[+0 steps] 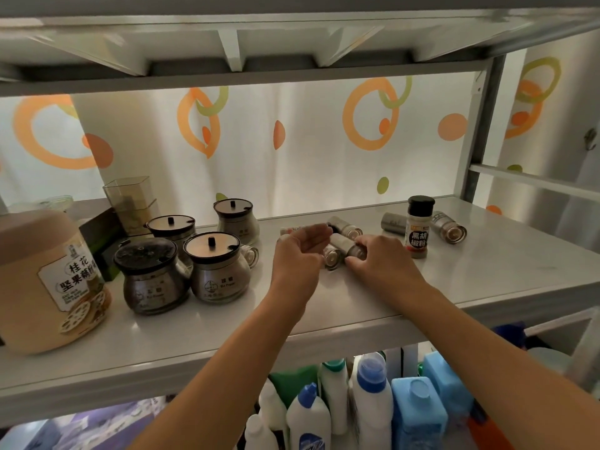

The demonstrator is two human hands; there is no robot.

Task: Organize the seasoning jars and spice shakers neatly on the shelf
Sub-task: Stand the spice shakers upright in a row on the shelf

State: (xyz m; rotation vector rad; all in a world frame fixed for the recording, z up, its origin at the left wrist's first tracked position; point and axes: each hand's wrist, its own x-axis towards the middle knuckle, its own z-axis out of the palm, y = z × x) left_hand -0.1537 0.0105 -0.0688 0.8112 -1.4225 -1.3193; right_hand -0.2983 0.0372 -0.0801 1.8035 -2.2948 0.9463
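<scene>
You're at the middle of the shelf (373, 306), both hands in the pile of fallen shakers. Your right hand (383, 261) wraps a steel shaker (344, 244) lying on its side, fingers curled over it, so that one is gripped. Your left hand (297, 254) is cupped with nothing in it, fingers spread just above a second shaker (331, 257) lying beside the first. Judging by this, you're on the step of standing the toppled shakers up. Another lies just behind your hands (345, 227), two more toward the right back corner (449, 227) (393, 222), and one small one rolls loose by the jars (250, 254). The pepper bottle (418, 227) already stands upright between those. Four lidded jars (217, 266) sit grouped toward the left edge, next to a big tub (48, 280). Next move, I'd say: tip the held shaker onto its base, set it in line by the jars, and close your left hand on its neighbour.
</scene>
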